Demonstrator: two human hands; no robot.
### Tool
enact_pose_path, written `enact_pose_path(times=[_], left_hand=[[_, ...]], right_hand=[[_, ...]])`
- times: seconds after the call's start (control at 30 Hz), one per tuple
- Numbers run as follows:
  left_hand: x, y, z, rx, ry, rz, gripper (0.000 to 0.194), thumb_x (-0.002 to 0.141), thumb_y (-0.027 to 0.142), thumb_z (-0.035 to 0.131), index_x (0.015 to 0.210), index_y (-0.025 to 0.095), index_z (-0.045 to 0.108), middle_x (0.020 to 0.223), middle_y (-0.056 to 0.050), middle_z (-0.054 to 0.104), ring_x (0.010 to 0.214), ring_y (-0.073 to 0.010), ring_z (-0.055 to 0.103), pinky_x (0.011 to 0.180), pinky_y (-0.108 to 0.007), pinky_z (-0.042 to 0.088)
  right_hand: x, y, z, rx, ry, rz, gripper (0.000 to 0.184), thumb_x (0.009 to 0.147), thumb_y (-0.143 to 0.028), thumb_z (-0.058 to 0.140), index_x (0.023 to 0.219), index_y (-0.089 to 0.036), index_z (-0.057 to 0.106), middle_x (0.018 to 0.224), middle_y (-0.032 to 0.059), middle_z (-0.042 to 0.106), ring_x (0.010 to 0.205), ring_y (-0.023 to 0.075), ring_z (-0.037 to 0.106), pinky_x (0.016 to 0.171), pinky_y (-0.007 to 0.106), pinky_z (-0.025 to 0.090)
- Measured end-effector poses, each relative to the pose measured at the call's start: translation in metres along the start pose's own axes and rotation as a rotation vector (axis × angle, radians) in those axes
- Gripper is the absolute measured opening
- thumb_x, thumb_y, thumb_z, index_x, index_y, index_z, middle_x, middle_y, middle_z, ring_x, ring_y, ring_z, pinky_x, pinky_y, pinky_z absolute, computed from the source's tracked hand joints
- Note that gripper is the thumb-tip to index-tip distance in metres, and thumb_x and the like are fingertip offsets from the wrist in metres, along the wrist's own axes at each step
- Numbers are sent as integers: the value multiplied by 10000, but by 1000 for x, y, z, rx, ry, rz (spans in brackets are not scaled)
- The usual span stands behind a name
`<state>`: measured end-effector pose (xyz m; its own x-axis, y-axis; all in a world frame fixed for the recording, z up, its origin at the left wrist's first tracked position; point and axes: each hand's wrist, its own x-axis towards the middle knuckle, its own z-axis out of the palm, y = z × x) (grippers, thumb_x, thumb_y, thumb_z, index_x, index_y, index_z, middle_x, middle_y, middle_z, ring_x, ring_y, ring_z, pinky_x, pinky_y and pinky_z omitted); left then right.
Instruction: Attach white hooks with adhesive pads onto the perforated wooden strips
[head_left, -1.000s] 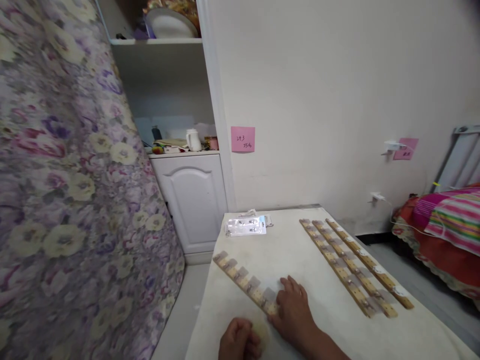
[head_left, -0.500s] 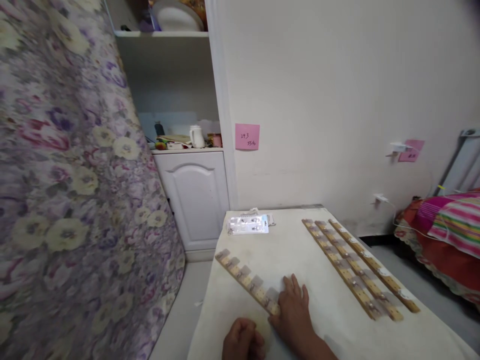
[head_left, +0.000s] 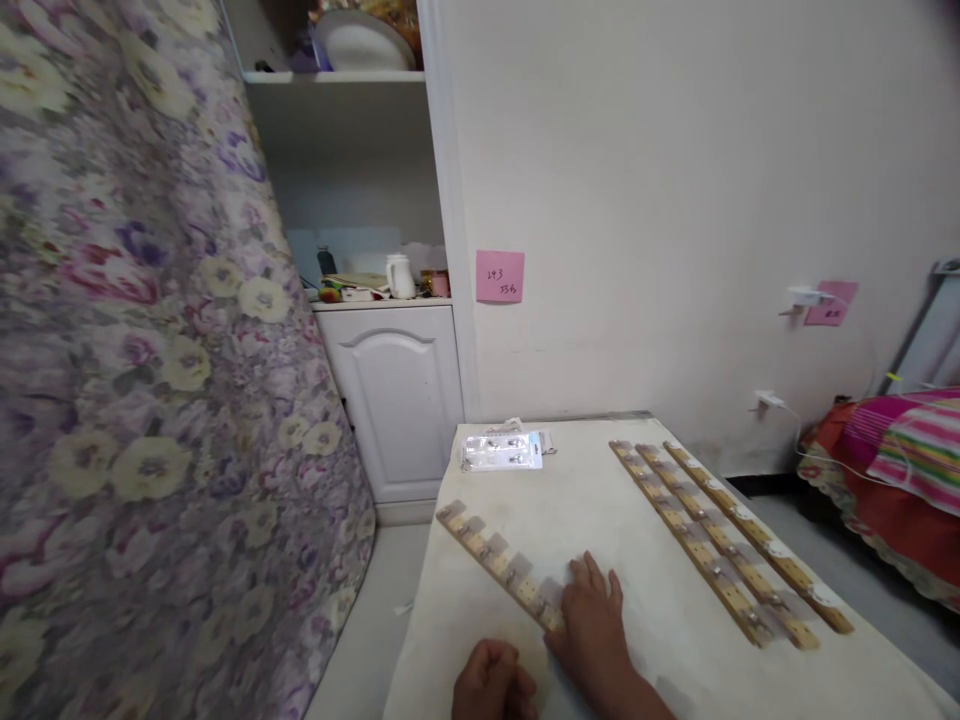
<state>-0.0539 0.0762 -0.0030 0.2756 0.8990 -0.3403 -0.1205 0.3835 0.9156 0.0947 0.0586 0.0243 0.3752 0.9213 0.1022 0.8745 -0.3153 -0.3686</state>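
Observation:
A wooden strip with hooks (head_left: pixel 499 565) lies slanting across the left part of the table, with small grey see-through pieces along it. At its near end rests my right hand (head_left: pixel 596 620), palm down, fingers stretched out on the tabletop and thumb side touching the strip. Close to the front edge of the view is my left hand (head_left: pixel 491 682), its fingers curled together in a pinch. Whatever may be between those fingers is hidden. A gap separates this hand from the strip.
Three more wooden strips (head_left: pixel 694 540) lie side by side on the right of the white-covered table (head_left: pixel 555 505). A clear plastic package (head_left: pixel 501 452) sits at the back left. Beyond are a white cabinet (head_left: pixel 397 400), a floral curtain (head_left: pixel 165 400) and a bed (head_left: pixel 892 480).
The whole scene has shifted slightly right and down in the view. Both hands keep nearly the same pose, and the strips stay in place on the table.

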Motion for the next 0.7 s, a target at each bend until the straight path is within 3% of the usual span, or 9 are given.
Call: enact_pose_path(times=[0.3,0.47,0.57,0.7], left_hand=[[-3,4,-2,21,-16,3,389,636,556,624,684,203,469,525,27,612,362,-81,483,366,-186,258],[-4,4,0,-13,0,8,385,632,544,629,694,206,456,517,33,607,354,-75,474,363,-178,216],[-5,6,1,-24,-32,-1,388,634,546,629,699,204,456,528,28,614,357,-74,476,366,-175,216],[-5,11,-1,-15,-23,-11,395,622,553,636,681,206,455,520,28,613,362,-78,481,374,-179,239]], right_hand=[[-2,2,-4,-32,-37,27,407,631,-333,626,1002,-173,671,1393,132,481,1372,338,263,1121,538,58],[-3,4,-27,-32,19,3,288,710,-318,579,971,-216,650,1426,101,446,1392,306,226,1119,516,66],[9,-6,-38,-5,30,-45,248,747,-321,546,943,-211,652,1443,93,423,1401,302,199,1120,511,51],[31,-28,-30,-23,-93,-97,383,719,-386,578,1017,-161,661,1474,127,372,1413,330,144,1124,526,26]])
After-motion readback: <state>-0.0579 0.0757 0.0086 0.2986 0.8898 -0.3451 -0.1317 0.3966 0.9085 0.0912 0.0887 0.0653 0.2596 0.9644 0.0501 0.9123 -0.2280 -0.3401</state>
